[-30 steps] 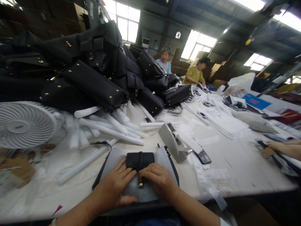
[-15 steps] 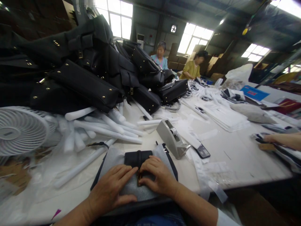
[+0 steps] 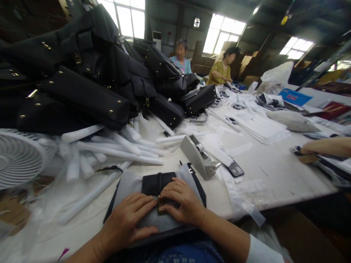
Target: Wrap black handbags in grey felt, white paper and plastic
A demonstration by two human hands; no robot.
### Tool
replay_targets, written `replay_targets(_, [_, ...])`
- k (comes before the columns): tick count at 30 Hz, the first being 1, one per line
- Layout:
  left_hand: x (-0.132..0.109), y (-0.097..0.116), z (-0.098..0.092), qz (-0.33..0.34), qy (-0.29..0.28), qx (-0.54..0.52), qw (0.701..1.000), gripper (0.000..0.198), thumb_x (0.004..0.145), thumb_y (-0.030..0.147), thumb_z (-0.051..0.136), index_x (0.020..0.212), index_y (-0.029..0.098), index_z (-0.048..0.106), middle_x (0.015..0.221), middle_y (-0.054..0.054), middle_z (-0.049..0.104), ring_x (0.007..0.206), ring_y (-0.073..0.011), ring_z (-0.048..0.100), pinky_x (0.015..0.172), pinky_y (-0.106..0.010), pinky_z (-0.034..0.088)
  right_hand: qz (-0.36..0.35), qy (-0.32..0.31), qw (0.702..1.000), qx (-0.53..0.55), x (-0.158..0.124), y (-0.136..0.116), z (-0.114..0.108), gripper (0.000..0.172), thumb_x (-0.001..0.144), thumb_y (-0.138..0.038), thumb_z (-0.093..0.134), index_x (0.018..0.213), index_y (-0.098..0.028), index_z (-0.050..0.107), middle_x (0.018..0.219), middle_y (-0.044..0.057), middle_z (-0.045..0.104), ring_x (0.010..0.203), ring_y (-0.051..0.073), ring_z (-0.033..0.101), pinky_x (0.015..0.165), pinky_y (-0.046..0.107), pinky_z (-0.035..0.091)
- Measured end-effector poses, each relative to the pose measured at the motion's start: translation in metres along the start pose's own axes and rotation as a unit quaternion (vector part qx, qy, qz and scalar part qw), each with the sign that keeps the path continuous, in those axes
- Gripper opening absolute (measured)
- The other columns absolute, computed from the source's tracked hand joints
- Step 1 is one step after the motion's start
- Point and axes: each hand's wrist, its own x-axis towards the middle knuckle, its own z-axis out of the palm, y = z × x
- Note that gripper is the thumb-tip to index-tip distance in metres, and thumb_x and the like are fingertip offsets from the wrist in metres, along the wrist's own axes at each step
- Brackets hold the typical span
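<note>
A black handbag (image 3: 201, 191) lies in front of me, its face covered by a grey protective sheet (image 3: 126, 179). Over the sheet comes a black flap (image 3: 150, 183) with a narrow strap, ending in a gold clasp (image 3: 159, 206). My right hand (image 3: 182, 202) has its thumb and fingers closed around the clasp. Flat on the bag's left part rests my left hand (image 3: 130, 215), its thumb apart from the fingers and its fingertips close to the clasp.
Black handbags (image 3: 87, 95) are heaped at the back left, above white foam tubes (image 3: 117, 151). A tape dispenser (image 3: 196, 157) and a phone (image 3: 234, 168) sit beyond the bag. A white fan (image 3: 22, 157) stands left. A co-worker's arm (image 3: 326, 147) reaches in from the right.
The view has turned slightly, so the surroundings sit a little further left and higher. Both hands keep nearly the same place on the bag, the right one still at the clasp.
</note>
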Motion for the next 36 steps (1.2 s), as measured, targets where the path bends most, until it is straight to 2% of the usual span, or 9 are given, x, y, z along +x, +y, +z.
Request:
replay_targets(8, [0.008,-0.001,-0.008,0.004,-0.051,-0.024,0.998,0.047,0.086,0.051,0.065,0.124,0.023,0.06,0.117,-0.008,0.066,0.103,-0.0248,0.062,0.092,-0.041,0.051,-0.002,-0.003,1.0,-0.009,0.001,0.0,-0.001,0.023,0.088,-0.038,0.069,0.104,-0.023,0.066,0.101,0.003,0.072,0.099,0.018,0.065,0.11,0.041,0.031])
replay_targets(15, [0.002,-0.003,-0.001,-0.01,0.015,-0.036,0.999,0.046,0.085,0.045,0.069,0.122,0.02,0.059,0.112,-0.008,0.068,0.103,-0.0235,0.063,0.095,-0.038,0.051,0.03,-0.053,0.998,-0.014,0.002,0.0,-0.003,0.022,0.087,-0.035,0.071,0.105,-0.025,0.066,0.104,0.0,0.072,0.109,0.018,0.061,0.114,0.04,0.023])
replay_targets(18, [0.002,-0.004,0.0,-0.017,-0.01,-0.029,0.999,0.057,0.084,0.048,0.069,0.131,0.021,0.054,0.117,-0.009,0.066,0.106,-0.0248,0.062,0.093,-0.039,0.052,0.047,-0.049,0.997,-0.022,0.001,0.002,-0.002,0.025,0.084,-0.037,0.074,0.106,-0.027,0.067,0.106,-0.001,0.072,0.125,0.021,0.052,0.116,0.041,0.018])
replay_targets(21, [0.004,-0.004,-0.003,-0.019,-0.043,-0.03,0.998,0.056,0.086,0.05,0.066,0.134,0.025,0.053,0.12,-0.008,0.065,0.107,-0.0252,0.061,0.092,-0.04,0.052,0.057,-0.058,0.996,-0.019,0.0,0.004,-0.003,0.028,0.084,-0.042,0.074,0.107,-0.029,0.067,0.106,-0.002,0.072,0.13,0.022,0.047,0.117,0.043,0.014])
replay_targets(24, [0.008,-0.003,-0.007,-0.032,-0.054,-0.041,0.997,0.056,0.086,0.051,0.066,0.134,0.027,0.054,0.119,-0.007,0.065,0.105,-0.0248,0.062,0.091,-0.04,0.051,0.073,-0.076,0.994,-0.006,0.002,0.003,-0.007,0.042,0.082,-0.045,0.075,0.119,-0.029,0.063,0.11,0.0,0.072,0.131,0.024,0.045,0.118,0.043,0.014])
replay_targets(26, [0.009,-0.003,-0.009,-0.037,-0.062,-0.045,0.996,0.056,0.086,0.05,0.066,0.134,0.026,0.053,0.119,-0.007,0.065,0.105,-0.0246,0.061,0.092,-0.039,0.051,0.09,-0.089,0.992,0.003,0.004,0.001,-0.009,0.059,0.08,-0.045,0.076,0.132,-0.027,0.054,0.114,0.001,0.071,0.132,0.023,0.044,0.118,0.043,0.014])
replay_targets(28, [0.01,-0.002,-0.009,-0.037,-0.07,-0.043,0.996,0.055,0.086,0.051,0.065,0.134,0.026,0.053,0.12,-0.007,0.065,0.106,-0.0246,0.061,0.093,-0.039,0.05,0.103,-0.103,0.989,0.006,0.005,0.0,-0.009,0.067,0.08,-0.044,0.076,0.138,-0.026,0.048,0.115,0.0,0.071,0.132,0.022,0.044,0.119,0.043,0.013])
replay_targets(31, [0.01,0.0,-0.006,-0.038,-0.076,-0.012,0.996,0.057,0.086,0.05,0.065,0.135,0.025,0.052,0.123,-0.006,0.064,0.109,-0.0248,0.06,0.094,-0.04,0.05,0.104,-0.114,0.988,-0.005,0.005,0.0,-0.009,0.062,0.08,-0.044,0.077,0.134,-0.028,0.051,0.114,-0.002,0.072,0.133,0.022,0.043,0.119,0.043,0.011])
replay_targets(36, [0.004,0.009,0.003,-0.012,-0.059,0.068,0.996,0.054,0.086,0.044,0.069,0.132,0.02,0.054,0.117,-0.005,0.068,0.105,-0.025,0.064,0.11,-0.054,0.038,0.097,-0.103,0.99,-0.019,0.002,0.0,-0.006,0.056,0.08,-0.044,0.078,0.129,-0.029,0.055,0.117,-0.002,0.071,0.133,0.022,0.044,0.119,0.043,0.012])
